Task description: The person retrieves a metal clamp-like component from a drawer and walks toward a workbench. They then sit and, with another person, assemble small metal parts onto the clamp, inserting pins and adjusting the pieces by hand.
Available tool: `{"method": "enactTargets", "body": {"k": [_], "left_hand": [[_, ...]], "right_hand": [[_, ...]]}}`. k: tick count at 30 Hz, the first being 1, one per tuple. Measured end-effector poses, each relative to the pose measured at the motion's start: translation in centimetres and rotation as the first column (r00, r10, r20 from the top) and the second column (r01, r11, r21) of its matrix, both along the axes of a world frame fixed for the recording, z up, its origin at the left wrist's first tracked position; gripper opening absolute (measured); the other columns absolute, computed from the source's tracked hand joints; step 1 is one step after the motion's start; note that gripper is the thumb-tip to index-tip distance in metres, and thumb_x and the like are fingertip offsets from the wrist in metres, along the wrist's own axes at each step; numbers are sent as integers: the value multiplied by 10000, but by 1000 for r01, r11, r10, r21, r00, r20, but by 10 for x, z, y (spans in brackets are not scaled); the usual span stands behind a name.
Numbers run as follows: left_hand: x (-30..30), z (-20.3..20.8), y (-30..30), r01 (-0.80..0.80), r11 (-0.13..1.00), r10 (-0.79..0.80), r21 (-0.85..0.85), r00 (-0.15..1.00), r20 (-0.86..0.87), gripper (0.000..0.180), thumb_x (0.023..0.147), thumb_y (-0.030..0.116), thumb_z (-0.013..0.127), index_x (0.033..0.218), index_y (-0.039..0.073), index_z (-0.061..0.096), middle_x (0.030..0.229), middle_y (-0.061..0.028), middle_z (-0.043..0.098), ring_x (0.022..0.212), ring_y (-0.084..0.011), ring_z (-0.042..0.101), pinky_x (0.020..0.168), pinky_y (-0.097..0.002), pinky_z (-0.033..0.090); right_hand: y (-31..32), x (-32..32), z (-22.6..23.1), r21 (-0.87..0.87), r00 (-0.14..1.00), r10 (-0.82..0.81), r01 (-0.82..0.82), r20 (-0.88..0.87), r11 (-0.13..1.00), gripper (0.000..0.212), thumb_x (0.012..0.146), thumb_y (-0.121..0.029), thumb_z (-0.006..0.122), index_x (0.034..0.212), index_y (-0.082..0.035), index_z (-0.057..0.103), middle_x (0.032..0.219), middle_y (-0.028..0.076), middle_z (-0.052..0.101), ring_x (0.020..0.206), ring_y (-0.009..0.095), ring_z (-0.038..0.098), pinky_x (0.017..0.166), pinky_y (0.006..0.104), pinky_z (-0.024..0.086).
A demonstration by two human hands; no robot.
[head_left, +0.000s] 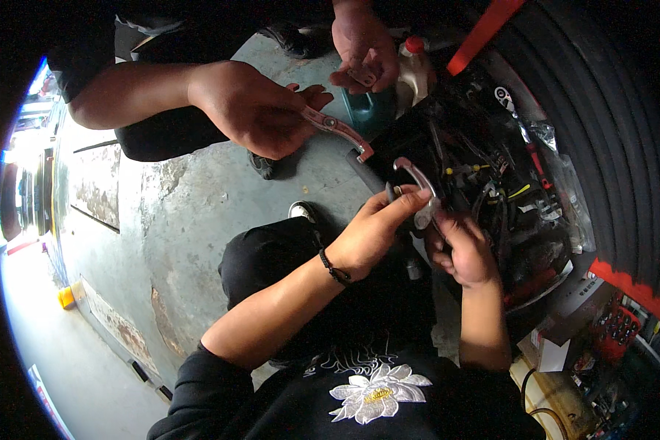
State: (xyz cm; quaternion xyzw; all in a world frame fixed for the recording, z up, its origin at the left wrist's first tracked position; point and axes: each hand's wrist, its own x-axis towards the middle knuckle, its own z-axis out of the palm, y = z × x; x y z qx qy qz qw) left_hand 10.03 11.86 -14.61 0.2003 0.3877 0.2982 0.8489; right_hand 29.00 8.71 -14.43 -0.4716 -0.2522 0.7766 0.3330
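Note:
My left hand is closed, thumb and fingers pinching a curved, hooked metal puller jaw. My right hand, slightly blurred, curls round the lower end of the same piece; its grip is partly hidden. Below them a metal rod end shows against my dark clothes. Opposite me, another person's hand holds out a similar curved jaw with holes in it, its hooked tip near mine but apart. That person's other hand lies palm up with a small holed metal plate on it.
A black tool tray to the right holds a ratchet, a red-handled screwdriver and many loose tools. A teal container and a red-capped jug stand behind it. At lower right sits an open cardboard box.

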Motion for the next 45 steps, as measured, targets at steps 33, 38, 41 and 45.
{"method": "enactTargets", "body": {"k": [33, 38, 41, 45], "left_hand": [[-49, 17, -42, 1, 995, 25, -99, 964, 263, 331, 871, 115, 776, 1147, 16, 623, 1046, -18, 676, 907, -110, 647, 844, -217, 499], [-54, 11, -48, -86, 996, 89, -26, 968, 235, 213, 882, 75, 783, 1052, 38, 660, 916, 19, 683, 790, -63, 630, 747, -221, 520], [-62, 10, -44, -226, 973, 228, -37, 936, 268, 232, 925, 176, 729, 1096, 32, 667, 930, -5, 689, 795, -105, 645, 722, -256, 531], [-70, 13, -42, -357, 916, 376, -184, 923, 80, 467, 947, 404, 533, 1147, 7, 675, 982, -70, 696, 834, -148, 601, 621, -249, 432]], "right_hand": [[57, -16, 56, 543, 836, 472, -544, 281, 640, 351, 836, -288, 812, 949, -15, 624, 802, 45, 645, 747, 118, 637, 707, 256, 490], [122, -55, 45, 688, 941, 129, -319, 314, 652, 386, 976, -376, 678, 1057, -4, 615, 877, 22, 655, 770, 92, 623, 685, 248, 500], [144, -87, 22, 654, 875, 380, -479, 301, 585, 352, 1004, -345, 648, 1095, -5, 635, 868, 18, 656, 770, 99, 616, 689, 252, 504], [145, -94, 6, 559, 885, 343, -465, 315, 687, 272, 1004, -272, 651, 909, -18, 665, 701, -40, 570, 618, 63, 477, 565, 260, 399]]}}
